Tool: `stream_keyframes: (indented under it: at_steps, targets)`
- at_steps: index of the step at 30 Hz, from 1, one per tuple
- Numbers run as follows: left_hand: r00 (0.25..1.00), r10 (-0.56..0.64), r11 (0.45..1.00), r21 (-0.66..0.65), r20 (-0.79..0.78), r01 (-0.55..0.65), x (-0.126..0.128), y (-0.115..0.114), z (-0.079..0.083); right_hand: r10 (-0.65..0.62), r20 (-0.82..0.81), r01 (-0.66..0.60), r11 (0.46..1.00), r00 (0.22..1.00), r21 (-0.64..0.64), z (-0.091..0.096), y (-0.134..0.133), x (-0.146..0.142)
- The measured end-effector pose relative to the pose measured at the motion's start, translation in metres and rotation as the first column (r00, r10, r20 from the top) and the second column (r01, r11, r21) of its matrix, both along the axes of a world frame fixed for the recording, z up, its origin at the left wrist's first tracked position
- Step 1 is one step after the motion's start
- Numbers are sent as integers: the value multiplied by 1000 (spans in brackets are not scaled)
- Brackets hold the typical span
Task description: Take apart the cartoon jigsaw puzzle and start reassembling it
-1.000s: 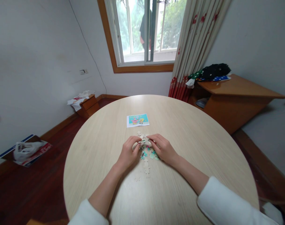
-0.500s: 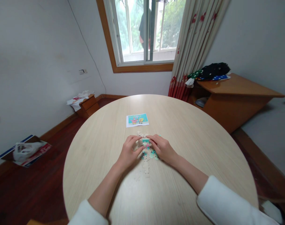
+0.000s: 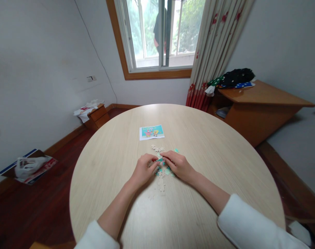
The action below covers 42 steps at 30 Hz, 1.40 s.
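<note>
Lightly, my left hand [image 3: 145,168] and right hand [image 3: 180,163] pinch a flat teal jigsaw section [image 3: 160,159], fingers [image 3: 169,154] nearly closed; probably light, stiff, separable, best held by edges.

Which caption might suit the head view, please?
Left hand and right hand among white and turquoise jigsaw pieces on a round beige table.

The pieces [image 3: 158,149] look like matt card, the sheet [image 3: 151,132] paper; the table [image 3: 204,166] is smooth, wood-grained, faintly glossy.

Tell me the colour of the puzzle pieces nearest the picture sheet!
Those puzzle pieces look pale beige, best seen in the head view.
</note>
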<state>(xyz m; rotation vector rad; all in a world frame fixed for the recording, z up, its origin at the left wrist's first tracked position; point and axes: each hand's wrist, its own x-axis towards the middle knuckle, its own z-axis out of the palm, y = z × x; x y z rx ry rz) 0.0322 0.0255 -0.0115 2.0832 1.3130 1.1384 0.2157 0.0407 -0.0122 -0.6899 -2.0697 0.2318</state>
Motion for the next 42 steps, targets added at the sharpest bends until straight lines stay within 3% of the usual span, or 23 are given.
stream_keyframes:
  at_steps: [7, 13, 22, 31, 38, 42]
  targets:
    - [999, -8, 999, -46, 54, 11, 2, -2, 4, -15, 52, 16, 999, 999, -31, 4, -2, 0]
    - [992, 104, 991, -95, 78, -96, 2, 0, 6, 10, 70, -9, 1000, 997, -12, 6, -5, -1]
    - [993, -50, 995, -78, 103, 59, 2, -3, 7, -38, 51, 42, 996, 998, -74, -1, -2, 0]
    - [998, 48, 999, -19, -40, -49, 3, -5, 10, -82, 95, 91, 990, 992, -104, -1, -3, 0]
    - [993, 65, 998, -1, -97, -65, 3, -8, 12, -10, 119, 20, 996, 993, -86, 4, -4, 0]
    - [997, 18, 1000, -7, -76, -18, 3, -8, 11, 26, 114, -6, 985, 993, -172, 5, -4, 1]
